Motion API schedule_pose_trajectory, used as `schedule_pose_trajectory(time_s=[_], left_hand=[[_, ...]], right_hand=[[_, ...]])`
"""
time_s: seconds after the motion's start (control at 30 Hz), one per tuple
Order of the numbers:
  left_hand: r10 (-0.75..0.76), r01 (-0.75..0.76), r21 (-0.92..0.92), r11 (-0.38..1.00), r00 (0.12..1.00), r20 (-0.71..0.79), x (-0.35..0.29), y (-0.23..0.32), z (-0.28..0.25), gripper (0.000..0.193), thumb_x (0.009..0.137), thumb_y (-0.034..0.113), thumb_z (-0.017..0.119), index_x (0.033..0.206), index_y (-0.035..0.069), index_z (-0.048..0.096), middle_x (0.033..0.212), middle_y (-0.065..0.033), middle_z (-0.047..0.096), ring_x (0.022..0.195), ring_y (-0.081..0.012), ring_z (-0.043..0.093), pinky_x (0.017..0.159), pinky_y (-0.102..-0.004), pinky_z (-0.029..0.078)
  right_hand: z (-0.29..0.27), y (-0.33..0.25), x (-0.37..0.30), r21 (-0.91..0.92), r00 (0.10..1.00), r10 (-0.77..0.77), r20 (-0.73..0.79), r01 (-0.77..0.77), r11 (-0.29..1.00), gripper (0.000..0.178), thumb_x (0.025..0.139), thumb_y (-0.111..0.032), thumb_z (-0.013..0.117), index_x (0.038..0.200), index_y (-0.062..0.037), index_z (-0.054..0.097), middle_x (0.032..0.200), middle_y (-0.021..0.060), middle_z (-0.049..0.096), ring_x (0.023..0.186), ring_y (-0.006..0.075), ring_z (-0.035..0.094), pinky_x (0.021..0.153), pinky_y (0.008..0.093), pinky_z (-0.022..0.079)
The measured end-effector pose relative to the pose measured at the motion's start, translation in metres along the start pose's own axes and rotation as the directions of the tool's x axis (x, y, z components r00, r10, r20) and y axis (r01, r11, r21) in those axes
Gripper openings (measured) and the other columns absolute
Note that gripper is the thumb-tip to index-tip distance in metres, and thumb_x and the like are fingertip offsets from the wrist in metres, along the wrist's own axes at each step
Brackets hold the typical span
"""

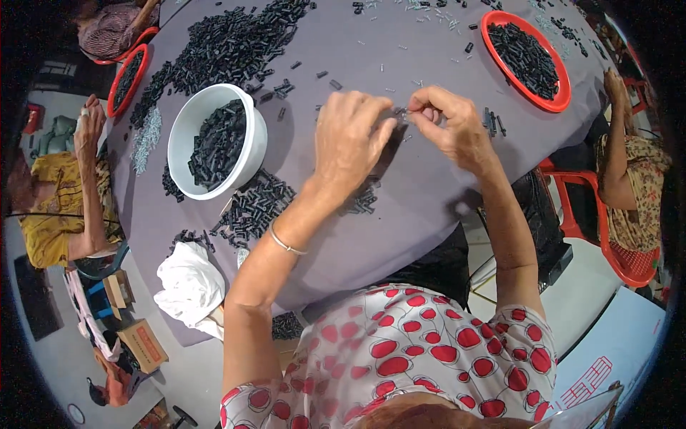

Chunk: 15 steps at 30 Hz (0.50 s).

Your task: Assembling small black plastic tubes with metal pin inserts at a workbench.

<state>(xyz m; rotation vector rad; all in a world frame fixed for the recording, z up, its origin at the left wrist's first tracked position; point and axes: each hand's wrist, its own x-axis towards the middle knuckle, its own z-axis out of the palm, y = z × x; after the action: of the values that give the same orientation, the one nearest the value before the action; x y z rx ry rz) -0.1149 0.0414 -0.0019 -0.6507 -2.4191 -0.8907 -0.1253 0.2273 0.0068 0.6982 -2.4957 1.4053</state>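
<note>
Over the middle of the grey tablecloth, my left hand [346, 139] and my right hand [450, 125] nearly meet at the fingertips. Thumb and index finger of the left are bent together around a small black plastic part [398, 111]. The right hand is closed in a pinch beside it; what lies between its fingertips is too small to make out. Several short black rods [493, 121] lie right of my right hand. Under my left wrist are more loose black parts [363, 200], and a heap of black parts [257, 207] spreads left of that forearm.
A white bucket [256, 146] of black parts stands at left, before a large black pile [229, 46]. Clear small pieces [147, 139] lie beside it. A red tray [564, 89] sits at right. White cloth [189, 282] hangs at the near edge. People [43, 222] sit on both sides.
</note>
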Motion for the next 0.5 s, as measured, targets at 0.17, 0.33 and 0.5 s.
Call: schedule_pose_trajectory(time_s=[0.17, 0.33, 0.5], left_hand=[[0.197, -0.196, 0.066, 0.978, 0.980, -0.006, -0.003, 0.003, -0.007, 0.020, 0.069, 0.012, 0.073, 0.087, 0.012, 0.065, 0.084, -0.0002, 0.059, 0.082, -0.0218, 0.053, 0.068, -0.0348, 0.039], [0.190, -0.190, 0.007, 0.982, 0.981, 0.046, -0.010, 0.011, -0.013, 0.013, 0.074, 0.010, 0.071, 0.085, 0.008, 0.066, 0.081, -0.0016, 0.060, 0.080, -0.0193, 0.054, 0.071, -0.0318, 0.041], [-0.395, 0.489, -0.510, 0.708, 0.873, 0.287, -0.029, 0.015, -0.007, 0.014, 0.086, 0.012, 0.061, 0.081, 0.000, 0.063, 0.075, 0.0010, 0.060, 0.070, -0.0067, 0.053, 0.066, -0.0229, 0.044]], right_hand=[[-0.001, -0.007, -0.001, 0.139, 0.988, 0.103, 0.112, -0.118, 0.983, 0.011, 0.079, -0.002, 0.064, 0.087, 0.0000, 0.057, 0.074, 0.0005, 0.057, 0.064, 0.0061, 0.051, 0.058, 0.0219, 0.045], [0.000, -0.009, -0.007, 0.321, 0.976, 0.151, 0.159, -0.196, 0.927, 0.015, 0.079, -0.003, 0.066, 0.090, 0.0008, 0.057, 0.076, 0.0002, 0.058, 0.069, 0.0058, 0.054, 0.063, 0.0198, 0.046], [0.009, -0.019, -0.027, 0.218, 0.985, 0.153, 0.076, -0.166, 0.962, 0.016, 0.079, -0.004, 0.065, 0.094, -0.0005, 0.058, 0.080, 0.0044, 0.061, 0.073, 0.0104, 0.059, 0.068, 0.0246, 0.049]])
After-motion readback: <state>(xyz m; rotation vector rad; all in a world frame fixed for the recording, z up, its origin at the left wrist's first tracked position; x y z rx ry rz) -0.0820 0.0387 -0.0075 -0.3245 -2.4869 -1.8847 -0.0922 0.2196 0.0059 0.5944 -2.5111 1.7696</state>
